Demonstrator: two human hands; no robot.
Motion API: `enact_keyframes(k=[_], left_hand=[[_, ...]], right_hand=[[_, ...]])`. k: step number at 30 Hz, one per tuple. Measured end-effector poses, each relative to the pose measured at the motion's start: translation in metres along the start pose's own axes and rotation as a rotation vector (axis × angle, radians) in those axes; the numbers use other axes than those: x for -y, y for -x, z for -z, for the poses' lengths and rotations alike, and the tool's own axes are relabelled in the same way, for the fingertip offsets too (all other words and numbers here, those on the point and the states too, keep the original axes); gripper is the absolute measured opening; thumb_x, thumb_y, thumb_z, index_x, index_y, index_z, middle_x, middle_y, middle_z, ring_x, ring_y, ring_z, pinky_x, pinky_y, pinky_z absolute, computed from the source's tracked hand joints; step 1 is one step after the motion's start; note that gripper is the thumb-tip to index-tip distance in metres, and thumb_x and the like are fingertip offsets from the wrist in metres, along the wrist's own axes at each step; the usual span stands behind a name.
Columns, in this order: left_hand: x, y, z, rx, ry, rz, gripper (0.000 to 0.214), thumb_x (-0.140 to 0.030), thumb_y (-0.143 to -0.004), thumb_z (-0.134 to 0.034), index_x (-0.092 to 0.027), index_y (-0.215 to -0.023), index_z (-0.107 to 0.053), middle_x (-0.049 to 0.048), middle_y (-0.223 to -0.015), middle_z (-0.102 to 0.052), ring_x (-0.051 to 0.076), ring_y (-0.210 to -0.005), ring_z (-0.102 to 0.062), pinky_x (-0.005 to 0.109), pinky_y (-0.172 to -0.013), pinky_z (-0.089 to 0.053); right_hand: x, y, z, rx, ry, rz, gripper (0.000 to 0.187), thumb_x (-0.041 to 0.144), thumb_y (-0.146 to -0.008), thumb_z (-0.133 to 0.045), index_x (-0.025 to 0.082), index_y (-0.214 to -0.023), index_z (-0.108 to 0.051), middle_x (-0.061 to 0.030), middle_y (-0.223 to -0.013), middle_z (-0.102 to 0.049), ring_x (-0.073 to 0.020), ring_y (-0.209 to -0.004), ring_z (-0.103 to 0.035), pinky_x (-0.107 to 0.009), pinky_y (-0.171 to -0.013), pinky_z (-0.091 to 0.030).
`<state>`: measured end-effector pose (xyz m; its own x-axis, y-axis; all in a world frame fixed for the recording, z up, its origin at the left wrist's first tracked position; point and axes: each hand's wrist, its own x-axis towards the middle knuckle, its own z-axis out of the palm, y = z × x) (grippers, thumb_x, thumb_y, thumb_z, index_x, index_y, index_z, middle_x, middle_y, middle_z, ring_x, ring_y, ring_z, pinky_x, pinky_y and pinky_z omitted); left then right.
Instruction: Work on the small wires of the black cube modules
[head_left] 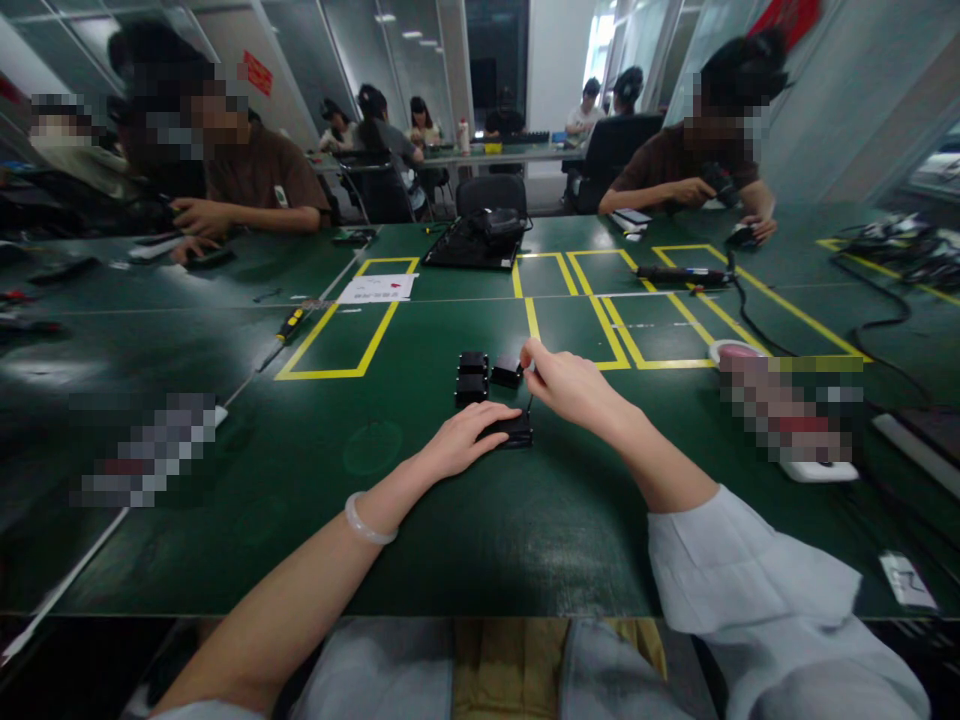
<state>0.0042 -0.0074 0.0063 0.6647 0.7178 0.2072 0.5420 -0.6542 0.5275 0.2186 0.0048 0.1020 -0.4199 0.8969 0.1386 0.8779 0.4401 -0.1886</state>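
My left hand (466,438) rests flat on a small black box (511,431) lying on the green table (420,520), fingers pressed on its top. My right hand (570,385) hovers just above that box, fingers pinched round a thin dark tool whose tip points down at the box. Three more small black boxes sit just behind: two stacked one behind the other (472,377) and one to their right (507,372).
Yellow taped rectangles (341,335) mark the table. A screwdriver (290,323) lies at the left, a white paper (377,288) beyond it. A black device (480,240) sits at the far centre. Cables (862,330) run on the right. Other people work at the far edge.
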Motion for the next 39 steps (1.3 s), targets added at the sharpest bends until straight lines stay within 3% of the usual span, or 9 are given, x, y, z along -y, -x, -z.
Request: enact_keyframes(k=[7, 22, 29, 39], left_hand=[[-0.0012, -0.0003, 0.0007, 0.0, 0.002, -0.003, 0.037, -0.032, -0.1, -0.046, -0.027, -0.136, -0.049, 0.0054, -0.132, -0.056, 0.021, -0.123, -0.051, 0.039, -0.107, -0.04], [-0.0003, 0.0003, 0.0008, -0.006, 0.008, -0.001, 0.038, -0.032, -0.099, -0.046, -0.028, -0.137, -0.049, 0.005, -0.133, -0.056, 0.022, -0.122, -0.052, 0.04, -0.107, -0.041], [-0.001, -0.0001, 0.0008, 0.002, 0.007, -0.002, 0.037, -0.032, -0.099, -0.047, -0.027, -0.137, -0.049, 0.0053, -0.132, -0.057, 0.022, -0.122, -0.052, 0.04, -0.106, -0.041], [-0.0001, 0.0, 0.0006, -0.002, 0.01, -0.005, 0.038, -0.031, -0.099, -0.047, -0.029, -0.137, -0.049, 0.0049, -0.132, -0.056, 0.022, -0.122, -0.052, 0.04, -0.106, -0.041]], right_hand=[[-0.0001, -0.0022, -0.0026, 0.004, 0.042, -0.015, 0.031, 0.041, -0.098, -0.029, 0.021, -0.109, -0.051, -0.0068, -0.088, -0.07, -0.0186, -0.072, -0.061, -0.027, -0.055, -0.023], [0.0021, 0.001, 0.0025, -0.009, 0.061, -0.043, 0.028, 0.029, -0.094, -0.031, 0.02, -0.114, -0.049, -0.007, -0.086, -0.07, -0.019, -0.069, -0.06, -0.028, -0.056, -0.024], [0.0002, -0.0007, 0.0013, -0.005, 0.104, -0.026, 0.03, 0.042, -0.097, -0.033, 0.022, -0.103, -0.054, -0.0068, -0.086, -0.069, -0.0191, -0.072, -0.061, -0.028, -0.054, -0.022], [-0.0025, 0.0016, 0.0027, 0.022, 0.021, -0.001, 0.023, 0.029, -0.094, -0.035, 0.021, -0.111, -0.049, -0.006, -0.088, -0.069, -0.0181, -0.072, -0.06, -0.027, -0.056, -0.025]])
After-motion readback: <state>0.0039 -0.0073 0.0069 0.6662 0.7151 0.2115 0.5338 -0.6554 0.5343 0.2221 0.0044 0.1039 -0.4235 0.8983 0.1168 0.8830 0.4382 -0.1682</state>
